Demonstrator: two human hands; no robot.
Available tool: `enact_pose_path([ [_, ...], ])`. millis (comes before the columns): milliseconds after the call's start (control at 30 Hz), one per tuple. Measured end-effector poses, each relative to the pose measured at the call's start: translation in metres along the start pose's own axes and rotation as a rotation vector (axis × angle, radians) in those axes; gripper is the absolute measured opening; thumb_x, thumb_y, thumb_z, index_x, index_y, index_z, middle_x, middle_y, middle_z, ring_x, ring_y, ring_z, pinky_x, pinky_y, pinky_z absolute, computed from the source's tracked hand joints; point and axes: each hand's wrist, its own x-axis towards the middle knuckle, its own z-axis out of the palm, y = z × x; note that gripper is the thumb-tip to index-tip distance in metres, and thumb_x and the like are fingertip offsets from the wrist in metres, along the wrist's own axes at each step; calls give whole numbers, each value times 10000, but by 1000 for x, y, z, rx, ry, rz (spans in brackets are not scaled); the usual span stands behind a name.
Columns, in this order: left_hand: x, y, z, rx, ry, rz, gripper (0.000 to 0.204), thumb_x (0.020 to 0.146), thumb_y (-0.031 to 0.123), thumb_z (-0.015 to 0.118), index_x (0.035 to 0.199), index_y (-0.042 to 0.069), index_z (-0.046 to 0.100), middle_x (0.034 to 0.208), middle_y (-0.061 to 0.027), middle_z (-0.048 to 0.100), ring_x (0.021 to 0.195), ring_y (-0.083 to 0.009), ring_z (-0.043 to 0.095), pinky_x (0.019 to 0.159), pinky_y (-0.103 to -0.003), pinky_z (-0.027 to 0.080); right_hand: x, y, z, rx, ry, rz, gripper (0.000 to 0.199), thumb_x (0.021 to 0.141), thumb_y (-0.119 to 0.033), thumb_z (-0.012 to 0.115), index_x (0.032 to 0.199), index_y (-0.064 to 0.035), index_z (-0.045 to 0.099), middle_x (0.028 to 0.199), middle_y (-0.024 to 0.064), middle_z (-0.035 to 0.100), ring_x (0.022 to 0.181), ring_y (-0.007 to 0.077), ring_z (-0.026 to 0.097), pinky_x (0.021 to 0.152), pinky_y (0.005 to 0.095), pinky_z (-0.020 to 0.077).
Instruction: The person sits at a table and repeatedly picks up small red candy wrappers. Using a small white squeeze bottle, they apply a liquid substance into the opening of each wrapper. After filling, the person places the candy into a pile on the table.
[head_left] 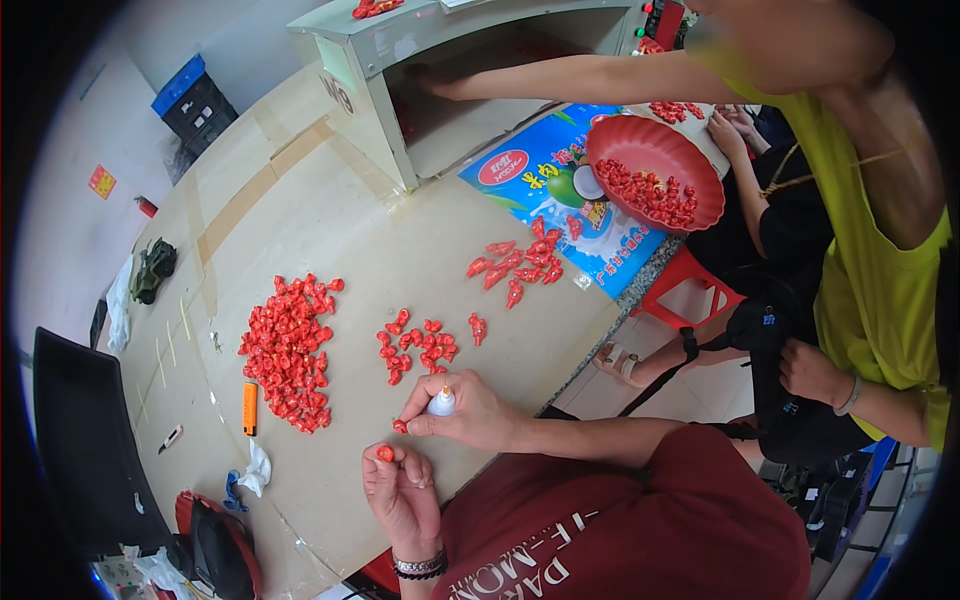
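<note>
Pinched between the fingertips of my left hand (402,495) is a small red plastic piece (385,454). My right hand (475,412) curls around a small white squeeze bottle (441,402) with an orange tip, its nozzle pointing up. At that hand's thumb and fingertip shows another red piece (400,426). Just beyond both hands lies a small cluster of red pieces (400,342). To its left is a large heap of similar red pieces (288,350). Longer red figures (515,260), apparently of joined parts, lie loosely farther right.
A red scalloped basin (705,180) holding red pieces stands on a blue printed sheet (530,165). A person in yellow (880,330) reaches into a grey open-fronted box (370,110). An orange stick-like object (250,408), crumpled tissue (256,468) and cutter (171,438) lie left.
</note>
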Motion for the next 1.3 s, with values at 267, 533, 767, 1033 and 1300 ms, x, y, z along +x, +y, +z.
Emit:
enact_pose_path([
  [267,2,-1,-3,4,-80,-13,130,955,158,567,1020,49,539,909,-55,610,644,-118,470,573,-238,391,1,12,-3,57,-14,13,86,812,-33,706,880,-1,664,857,41,664,806,92,598,726,248,472],
  [533,2,-4,0,13,-7,-6,123,963,163,554,985,42,545,849,-49,575,602,-119,453,544,-255,382,3,8,-3,50,-3,3,71,802,-29,702,859,-6,666,851,42,665,809,101,615,736,255,484],
  [767,0,-3,2,21,-13,-21,121,959,147,555,1000,34,542,872,-44,560,619,-114,429,559,-251,376,1,3,-2,31,53,4,109,744,-66,701,805,17,666,774,75,671,726,129,610,686,285,482],
  [1033,1,-4,-3,12,-42,-21,139,966,148,541,1034,27,535,895,-48,542,632,-110,413,562,-247,374,1,3,-3,-19,20,21,96,778,-71,716,818,-14,649,793,37,670,729,91,601,672,257,470],
  [1300,0,-4,-3,6,-37,-23,161,973,156,536,1058,19,532,905,-57,543,641,-110,427,564,-244,382,0,2,-3,-27,36,7,106,777,-79,717,815,-10,647,788,43,674,716,89,604,656,258,473],
])
